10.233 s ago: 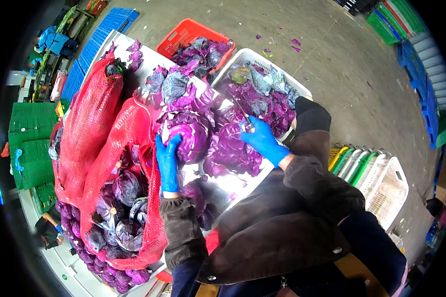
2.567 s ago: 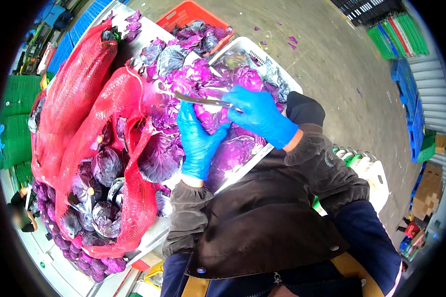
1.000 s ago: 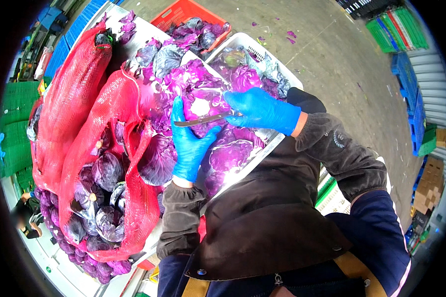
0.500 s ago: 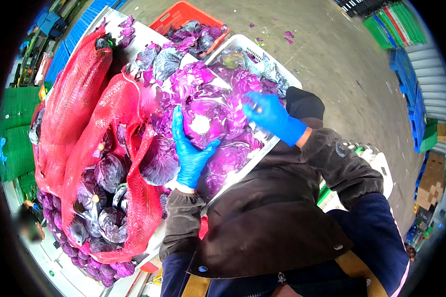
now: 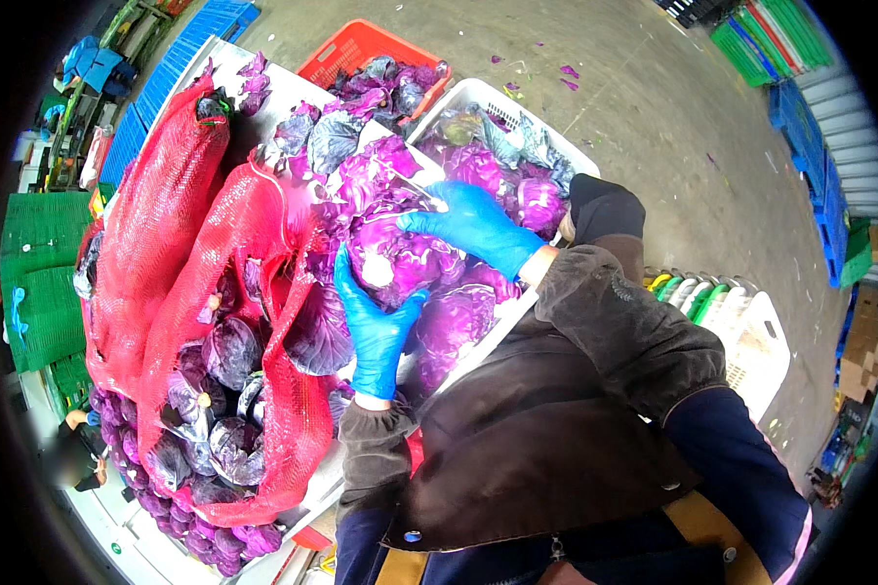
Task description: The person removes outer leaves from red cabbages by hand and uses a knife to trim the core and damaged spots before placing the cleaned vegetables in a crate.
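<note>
The red cabbage [image 5: 400, 255] sits in front of me over the worktop [image 5: 288, 90], its pale cut stem [image 5: 378, 270] facing up. I'd expect it to feel dense and fairly heavy, firm at the core, with outer leaves that bend, tear and slide easily under gloves. The rounded sides seem the best hold, palm low to bear the weight; a loose leaf edge would probably rip. My left hand [image 5: 373, 322] is spread wide, cupping its near side between thumb and fingers. My right hand [image 5: 483, 229] reaches across its far right; I can't tell how tightly those fingers are closed. Purple leaves [image 5: 320, 333] lie beside it, then red net bags [image 5: 166, 273] to the left, a white crate [image 5: 578, 158] and a red crate [image 5: 361, 37] beyond.
</note>
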{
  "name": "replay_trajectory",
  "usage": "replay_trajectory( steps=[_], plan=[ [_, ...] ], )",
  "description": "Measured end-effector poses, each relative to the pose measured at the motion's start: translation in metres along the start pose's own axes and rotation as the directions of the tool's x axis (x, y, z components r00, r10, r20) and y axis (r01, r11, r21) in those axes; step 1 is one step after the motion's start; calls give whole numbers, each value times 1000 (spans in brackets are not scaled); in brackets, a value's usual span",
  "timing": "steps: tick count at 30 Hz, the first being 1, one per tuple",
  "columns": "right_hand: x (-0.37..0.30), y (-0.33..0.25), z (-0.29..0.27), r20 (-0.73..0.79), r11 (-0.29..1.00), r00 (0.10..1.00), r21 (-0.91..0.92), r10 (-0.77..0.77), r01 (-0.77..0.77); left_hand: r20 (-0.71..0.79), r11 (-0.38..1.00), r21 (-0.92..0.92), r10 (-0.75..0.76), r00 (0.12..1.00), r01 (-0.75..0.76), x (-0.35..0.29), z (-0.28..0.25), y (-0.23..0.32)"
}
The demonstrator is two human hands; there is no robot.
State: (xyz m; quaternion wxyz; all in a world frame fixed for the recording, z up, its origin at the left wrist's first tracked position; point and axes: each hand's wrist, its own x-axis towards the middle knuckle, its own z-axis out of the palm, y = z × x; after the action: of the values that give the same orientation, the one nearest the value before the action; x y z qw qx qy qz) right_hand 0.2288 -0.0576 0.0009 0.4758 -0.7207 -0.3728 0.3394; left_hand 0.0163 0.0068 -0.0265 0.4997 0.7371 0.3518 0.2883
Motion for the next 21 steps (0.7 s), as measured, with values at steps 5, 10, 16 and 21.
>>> replay_trajectory(
  steps=[5, 10, 16, 21],
  plan=[
    [3, 16, 1, 47, 997, 996, 34, 72, -73, -162, 959, 113, -241, 957, 261, 29, 26, 36],
    [-8, 18, -4, 42, 993, 993, 35, 108, -109, -183, 967, 218, -91, 979, 130, 16, 44, 18],
    [-15, 37, -8, -92, 985, 996, -172, 14, -30, -171, 907, 416, 156, 973, -73, -2, 55, 18],
    [-14, 41, -2, -111, 967, 994, -253, 10, -38, -194, 960, 267, 133, 972, -78, -18, 44, 16]
  ],
)
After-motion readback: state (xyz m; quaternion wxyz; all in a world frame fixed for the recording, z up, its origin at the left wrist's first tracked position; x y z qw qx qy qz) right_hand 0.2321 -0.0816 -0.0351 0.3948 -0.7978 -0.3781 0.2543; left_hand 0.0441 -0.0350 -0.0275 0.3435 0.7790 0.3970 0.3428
